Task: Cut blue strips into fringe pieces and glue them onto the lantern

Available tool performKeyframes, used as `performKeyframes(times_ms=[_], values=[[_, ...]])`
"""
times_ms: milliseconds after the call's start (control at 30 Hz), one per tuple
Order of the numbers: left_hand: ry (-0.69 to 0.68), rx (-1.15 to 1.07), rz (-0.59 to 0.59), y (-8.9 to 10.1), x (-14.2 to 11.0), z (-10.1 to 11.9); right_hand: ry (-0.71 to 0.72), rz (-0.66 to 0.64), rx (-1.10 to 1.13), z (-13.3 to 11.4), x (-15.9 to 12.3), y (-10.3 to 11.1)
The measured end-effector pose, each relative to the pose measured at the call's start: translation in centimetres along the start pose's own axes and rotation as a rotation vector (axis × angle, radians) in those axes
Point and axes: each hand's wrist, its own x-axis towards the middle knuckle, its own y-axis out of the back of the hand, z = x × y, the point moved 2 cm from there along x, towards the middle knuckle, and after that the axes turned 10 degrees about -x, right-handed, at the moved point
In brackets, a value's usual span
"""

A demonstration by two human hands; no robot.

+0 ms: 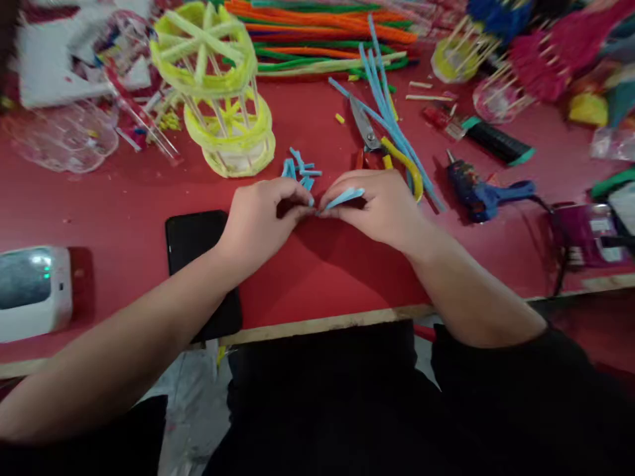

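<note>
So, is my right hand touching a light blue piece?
Touching: in the head view, the right hand holds a light blue piece between thumb and fingers.

Probably a craft workshop, pipe cleaners, scissors, glue gun

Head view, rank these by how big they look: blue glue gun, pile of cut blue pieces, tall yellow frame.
1. Tall yellow frame, largest
2. Blue glue gun
3. Pile of cut blue pieces, smallest

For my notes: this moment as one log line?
right hand: holding blue strip | left hand: close alongside | nearby: blue snippets, scissors
</note>
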Motion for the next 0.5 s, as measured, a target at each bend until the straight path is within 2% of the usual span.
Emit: performKeyframes(times_ms=[167,267,500], values=[[-0.038,-0.036,-0.019,-0.16,0.2,-0.28,-0.009,-0.006,-0.047,-0.25,-0.09,0.0],[-0.05,-0.091,0.01,-0.28,0.14,-0.41,0.023,0.006,-0.065,-0.27,-0.13,-0.15],[-0.076,-0.069,0.033,-0.36,0.04,-0.39,0.04,0.044,-0.096,-0.23,-0.1,-0.59]])
